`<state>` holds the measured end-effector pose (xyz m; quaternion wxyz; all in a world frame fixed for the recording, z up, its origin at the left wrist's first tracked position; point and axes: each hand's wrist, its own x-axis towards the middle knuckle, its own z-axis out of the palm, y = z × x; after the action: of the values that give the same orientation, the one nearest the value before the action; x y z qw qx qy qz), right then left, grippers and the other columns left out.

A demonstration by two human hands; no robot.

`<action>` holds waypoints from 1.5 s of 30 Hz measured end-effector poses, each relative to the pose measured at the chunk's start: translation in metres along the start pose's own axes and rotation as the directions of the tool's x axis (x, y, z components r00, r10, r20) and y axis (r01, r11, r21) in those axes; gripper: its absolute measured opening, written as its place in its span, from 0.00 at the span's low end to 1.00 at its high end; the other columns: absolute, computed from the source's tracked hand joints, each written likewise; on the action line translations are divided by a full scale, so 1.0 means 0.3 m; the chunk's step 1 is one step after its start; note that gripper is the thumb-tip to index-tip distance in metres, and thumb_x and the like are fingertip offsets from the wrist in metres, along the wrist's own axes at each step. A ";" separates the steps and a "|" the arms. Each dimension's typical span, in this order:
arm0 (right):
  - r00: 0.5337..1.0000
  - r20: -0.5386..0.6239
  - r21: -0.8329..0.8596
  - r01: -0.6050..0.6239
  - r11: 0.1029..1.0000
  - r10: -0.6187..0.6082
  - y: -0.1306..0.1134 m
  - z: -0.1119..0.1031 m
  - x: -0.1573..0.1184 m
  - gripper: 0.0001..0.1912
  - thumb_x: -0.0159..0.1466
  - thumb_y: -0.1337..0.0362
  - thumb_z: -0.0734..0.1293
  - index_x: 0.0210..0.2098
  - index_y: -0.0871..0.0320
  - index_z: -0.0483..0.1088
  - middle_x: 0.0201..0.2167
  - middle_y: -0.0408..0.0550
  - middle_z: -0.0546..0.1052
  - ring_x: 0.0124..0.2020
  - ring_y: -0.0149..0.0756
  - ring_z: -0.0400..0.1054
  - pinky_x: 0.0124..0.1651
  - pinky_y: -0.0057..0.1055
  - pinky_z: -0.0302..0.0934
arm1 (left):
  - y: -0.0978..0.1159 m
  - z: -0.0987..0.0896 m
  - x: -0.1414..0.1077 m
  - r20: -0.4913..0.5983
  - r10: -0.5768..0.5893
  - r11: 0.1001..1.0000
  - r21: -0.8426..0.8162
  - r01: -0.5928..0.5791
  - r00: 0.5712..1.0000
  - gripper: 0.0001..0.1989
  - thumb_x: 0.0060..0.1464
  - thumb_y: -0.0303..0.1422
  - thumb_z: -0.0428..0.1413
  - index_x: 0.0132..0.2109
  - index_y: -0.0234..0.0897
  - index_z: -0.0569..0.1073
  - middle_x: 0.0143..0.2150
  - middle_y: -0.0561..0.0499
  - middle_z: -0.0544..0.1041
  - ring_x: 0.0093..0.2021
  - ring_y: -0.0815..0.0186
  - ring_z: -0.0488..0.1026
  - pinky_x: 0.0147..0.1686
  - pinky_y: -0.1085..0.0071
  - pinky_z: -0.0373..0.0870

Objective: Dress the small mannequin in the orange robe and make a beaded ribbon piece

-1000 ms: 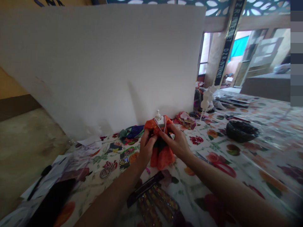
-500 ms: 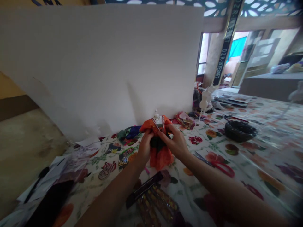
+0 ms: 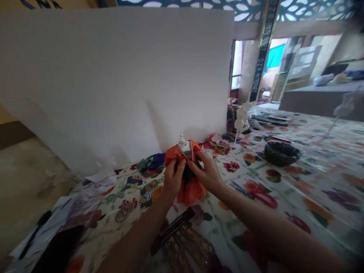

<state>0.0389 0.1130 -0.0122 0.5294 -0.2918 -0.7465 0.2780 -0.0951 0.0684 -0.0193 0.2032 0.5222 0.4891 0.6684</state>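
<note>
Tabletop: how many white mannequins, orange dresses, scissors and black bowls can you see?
White mannequins: 3 (one dressed)
Orange dress: 1, held by left hand and right hand
Scissors: 1 pair
Black bowl: 1
Total: 6

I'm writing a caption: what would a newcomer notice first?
Probably the orange garment on a small white dress form, low centre, held by the left hand and right hand. A large white panel stands behind it. Red-handled scissors lie on the flowered tablecloth to the right.

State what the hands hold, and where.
The left hand and right hand hold the small orange garment on the white dress form, by its bodice, near the beaded neckline.
</note>
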 end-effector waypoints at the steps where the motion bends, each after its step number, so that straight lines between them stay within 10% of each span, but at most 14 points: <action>1: 1.000 0.005 0.005 0.014 1.000 -0.014 -0.001 -0.004 -0.004 0.08 0.67 0.57 0.65 0.36 0.54 0.69 0.33 0.47 0.74 0.35 0.39 0.67 0.40 0.37 0.63 | 0.000 -0.001 0.000 0.000 0.013 1.000 0.021 -0.013 1.000 0.12 0.55 0.43 0.60 0.32 0.39 0.73 0.31 0.53 0.73 0.34 0.64 0.69 0.38 0.69 0.66; 9: 0.997 0.042 0.188 0.057 0.980 -0.066 0.006 -0.026 -0.021 0.16 0.72 0.58 0.55 0.42 0.55 0.73 0.44 0.51 0.77 0.47 0.42 0.70 0.52 0.40 0.63 | -0.022 -0.015 -0.007 0.006 0.071 0.991 0.116 -0.071 0.997 0.10 0.58 0.40 0.59 0.34 0.38 0.73 0.30 0.54 0.72 0.33 0.65 0.68 0.36 0.70 0.65; 45: 0.993 0.086 0.143 0.071 0.987 -0.084 0.007 -0.018 -0.030 0.11 0.71 0.60 0.59 0.46 0.56 0.71 0.42 0.51 0.75 0.44 0.40 0.69 0.48 0.36 0.64 | -0.042 -0.016 -0.016 0.005 0.084 0.972 0.222 -0.083 0.996 0.09 0.56 0.38 0.58 0.34 0.36 0.70 0.29 0.54 0.70 0.30 0.68 0.67 0.31 0.72 0.63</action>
<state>0.0467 0.1085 -0.0177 0.5244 -0.2116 -0.7593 0.3219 -0.1006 0.0681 -0.0326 0.1141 0.5602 0.5386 0.6189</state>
